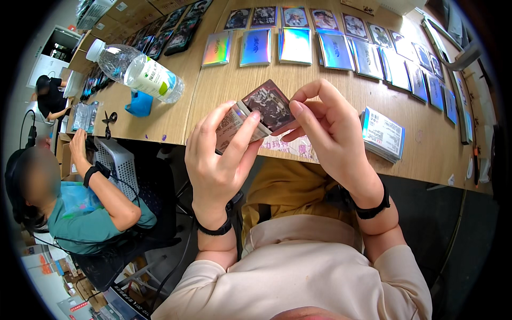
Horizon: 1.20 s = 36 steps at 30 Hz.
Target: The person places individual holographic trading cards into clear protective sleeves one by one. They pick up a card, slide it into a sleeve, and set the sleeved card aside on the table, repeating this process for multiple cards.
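Observation:
My left hand is closed round a stack of cards, whose printed side faces up. Above that stack sits a dark picture card with a reddish border, tilted up. My right hand pinches this card at its right edge between thumb and forefinger, the other fingers curled. The card's lower left edge meets the stack, under my left fingertips. To the right of my right hand lies another stack of cards, white label side up, near the table's front edge.
Shiny holographic card piles line the table, with picture cards behind them. At the left stand a water bottle and a blue object; scissors lie nearby. A co-worker in green sits left beside a white basket.

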### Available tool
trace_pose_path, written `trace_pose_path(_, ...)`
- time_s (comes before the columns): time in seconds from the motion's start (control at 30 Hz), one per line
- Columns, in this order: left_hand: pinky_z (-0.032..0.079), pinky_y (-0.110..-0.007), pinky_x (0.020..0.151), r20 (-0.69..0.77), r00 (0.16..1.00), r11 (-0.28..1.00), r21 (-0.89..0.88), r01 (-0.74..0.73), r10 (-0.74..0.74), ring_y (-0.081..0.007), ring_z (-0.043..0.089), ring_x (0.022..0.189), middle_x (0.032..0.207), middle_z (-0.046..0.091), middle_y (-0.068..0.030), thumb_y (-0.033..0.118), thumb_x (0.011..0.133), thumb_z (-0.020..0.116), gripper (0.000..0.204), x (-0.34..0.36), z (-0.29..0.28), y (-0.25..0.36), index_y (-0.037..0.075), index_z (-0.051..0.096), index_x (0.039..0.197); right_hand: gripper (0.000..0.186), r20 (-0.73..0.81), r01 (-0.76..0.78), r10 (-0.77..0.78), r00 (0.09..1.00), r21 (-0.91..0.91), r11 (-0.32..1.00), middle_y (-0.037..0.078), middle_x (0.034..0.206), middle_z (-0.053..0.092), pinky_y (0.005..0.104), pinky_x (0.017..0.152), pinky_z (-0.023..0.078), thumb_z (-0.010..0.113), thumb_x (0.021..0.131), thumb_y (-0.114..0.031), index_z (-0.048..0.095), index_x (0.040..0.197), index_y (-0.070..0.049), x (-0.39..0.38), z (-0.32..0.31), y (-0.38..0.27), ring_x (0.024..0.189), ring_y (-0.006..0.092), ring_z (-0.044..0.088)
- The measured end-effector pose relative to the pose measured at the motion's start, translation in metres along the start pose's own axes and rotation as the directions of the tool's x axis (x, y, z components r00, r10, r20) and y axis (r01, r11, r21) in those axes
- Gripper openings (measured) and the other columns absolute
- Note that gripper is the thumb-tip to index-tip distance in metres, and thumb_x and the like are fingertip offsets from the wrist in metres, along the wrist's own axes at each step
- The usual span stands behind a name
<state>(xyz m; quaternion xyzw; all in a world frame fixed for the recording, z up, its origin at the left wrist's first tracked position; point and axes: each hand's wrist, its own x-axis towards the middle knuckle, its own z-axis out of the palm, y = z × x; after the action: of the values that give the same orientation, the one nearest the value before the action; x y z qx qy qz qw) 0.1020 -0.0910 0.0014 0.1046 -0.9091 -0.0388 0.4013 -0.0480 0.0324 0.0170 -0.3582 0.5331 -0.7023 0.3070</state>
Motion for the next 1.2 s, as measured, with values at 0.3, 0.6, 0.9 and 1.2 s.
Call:
trace_pose_path(0.3,0.034,-0.05,0.108,0.157,0.987,0.997,0.054,-0.053,0.044,-0.0366,0.052,0.122,0.132,0.054,-0.0129,0.003,0.067,0.078,0.053,0.008,-0.011,-0.004,0.019,0.068,0.116,0.013,0.03,0.0,0.0,1.0,-0.017,1.0,0.016,0.089,0.068,0.0287,0.075,0.058,0.053,0.095,0.003,0.05,0.107,0.007,0.0,-0.004,0.0,0.087,0.0155,0.069)
trace_pose_path(0.6,0.024,-0.047,0.115,-0.152,0.795,0.575,-0.769,0.278,-0.587,-0.0321,0.037,0.137,0.145,0.038,-0.0242,-0.006,0.087,0.06,0.078,0.013,0.01,0.009,0.0,0.014,0.15,0.013,0.087,-0.183,0.161,0.983,0.45,0.874,0.014,0.101,0.065,0.0377,0.088,0.059,0.052,0.094,0.006,0.046,0.105,0.003,0.005,0.001,0.006,0.096,0.0223,0.067)
trace_pose_path(0.9,0.056,-0.032,0.081,0.179,0.653,0.054,-0.946,0.321,-0.736,-0.0184,0.064,0.099,0.115,0.061,-0.0171,-0.005,0.09,0.057,0.071,0.025,0.01,0.007,0.003,0.018,0.149,0.024,0.227,-0.371,0.293,0.929,0.584,0.722,0.013,0.105,0.064,0.0391,0.091,0.059,0.055,0.091,0.007,0.044,0.112,0.001,0.001,0.006,0.012,0.098,0.0261,0.067)
trace_pose_path(1.2,0.058,-0.035,0.084,0.259,0.681,0.035,-0.922,0.386,-0.685,-0.0204,0.065,0.1,0.116,0.061,-0.0171,-0.013,0.085,0.056,0.084,0.029,-0.001,0.002,0.012,0.015,0.154,0.044,0.273,-0.206,0.139,0.952,0.234,0.95,0.011,0.102,0.067,0.0261,0.084,0.053,0.062,0.089,0.005,0.041,0.127,-0.002,-0.008,-0.002,0.008,0.096,0.0158,0.068)
